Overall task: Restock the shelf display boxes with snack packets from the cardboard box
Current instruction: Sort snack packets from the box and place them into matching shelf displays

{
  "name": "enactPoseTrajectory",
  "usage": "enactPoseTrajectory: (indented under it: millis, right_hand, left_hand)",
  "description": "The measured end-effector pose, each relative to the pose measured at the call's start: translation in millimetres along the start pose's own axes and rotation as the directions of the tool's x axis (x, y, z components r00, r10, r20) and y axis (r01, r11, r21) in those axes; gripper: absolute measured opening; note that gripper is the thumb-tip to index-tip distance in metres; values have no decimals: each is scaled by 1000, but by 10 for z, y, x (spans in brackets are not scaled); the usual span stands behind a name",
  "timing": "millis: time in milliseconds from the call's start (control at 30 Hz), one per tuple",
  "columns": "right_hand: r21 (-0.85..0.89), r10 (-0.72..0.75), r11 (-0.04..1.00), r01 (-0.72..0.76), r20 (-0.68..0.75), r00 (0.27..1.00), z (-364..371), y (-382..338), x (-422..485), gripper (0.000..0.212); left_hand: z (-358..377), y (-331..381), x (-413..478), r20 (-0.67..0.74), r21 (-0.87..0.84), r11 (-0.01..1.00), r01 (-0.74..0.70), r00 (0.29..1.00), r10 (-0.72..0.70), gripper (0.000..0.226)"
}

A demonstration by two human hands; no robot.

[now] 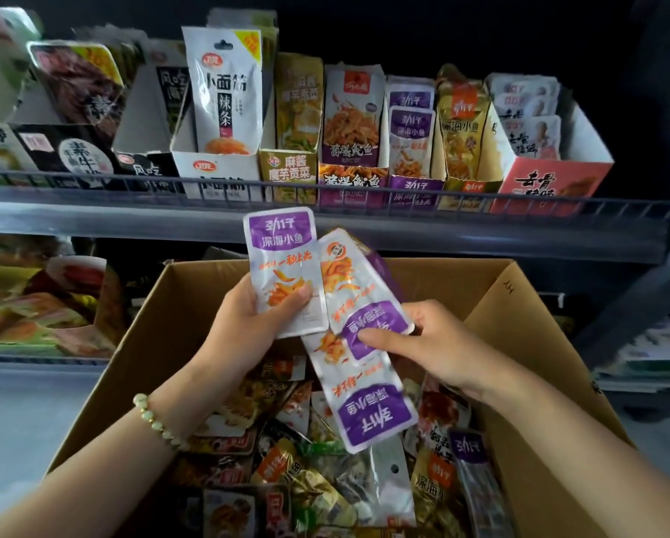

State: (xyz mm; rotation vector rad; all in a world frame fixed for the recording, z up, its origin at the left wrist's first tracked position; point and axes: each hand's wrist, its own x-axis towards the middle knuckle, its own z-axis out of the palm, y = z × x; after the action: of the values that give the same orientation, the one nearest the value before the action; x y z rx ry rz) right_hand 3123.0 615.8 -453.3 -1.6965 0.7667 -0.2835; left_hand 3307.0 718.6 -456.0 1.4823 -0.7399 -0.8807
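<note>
Gripping one upright purple-and-white foil snack packet (282, 262), the left hand (248, 316) hovers mid-frame over the brown cardboard box (480, 281); the right hand (434, 339) pinches upside-down matching packets (348, 289). Their purple cardboard display box (414, 190) sits above, slightly right.

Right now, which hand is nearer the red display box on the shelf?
Right. The right hand sits below-left of the red display box; the left hand is farther left. Both hold purple packets.
</note>
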Motion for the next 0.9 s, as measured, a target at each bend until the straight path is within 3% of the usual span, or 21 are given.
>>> enactPoseTrajectory:
  millis: [100, 167, 233, 300, 433, 500, 567, 667, 767, 900]
  right_hand:
    - [62, -46, 997, 51, -69, 997, -156, -92, -81, 19]
    - [172, -55, 982, 81, -149, 987, -235, -136, -121, 28]
    - [272, -61, 954, 125, -233, 971, -270, -149, -137, 27]
    - [322, -64, 933, 159, -286, 956, -254, -136, -128, 23]
    - [257, -55, 957, 137, -304, 951, -137, -52, -58, 26]
    - [224, -51, 969, 106, -238, 970, -69, -20, -29, 27]
    - [198, -54, 977, 85, -158, 986, 2, 2, -11, 26]
    - [175, -86, 978, 115, -168, 982, 48, 23, 22, 30]
    - [225, -81, 966, 131, -218, 973, 5, 46, 57, 38]
    - [242, -29, 968, 68, -161, 987, 33, 78, 64, 20]
  left_hand:
    - [-144, 88, 13, 14, 120, 992, 51, 999, -53, 18]
    - [-255, 143, 6, 139, 230, 962, 146, 974, -181, 22]
    - [-287, 169, -13, 251, 357, 911, 207, 918, -307, 30]
    - [-243, 172, -30, 267, 419, 883, 210, 901, -341, 28]
    - [-159, 213, -61, 318, 263, 944, 200, 906, -280, 32]
    - [-122, 215, -98, 397, 129, 970, 208, 885, -243, 30]
    - [-67, 167, -134, 433, 99, 979, 181, 877, -206, 27]
    - [-3, 80, -142, 340, 121, 983, 138, 925, -172, 19]
    - [-17, 51, -94, 193, 29, 995, 94, 976, -98, 20]
    - [-19, 47, -85, 119, -105, 990, 98, 989, -85, 25]
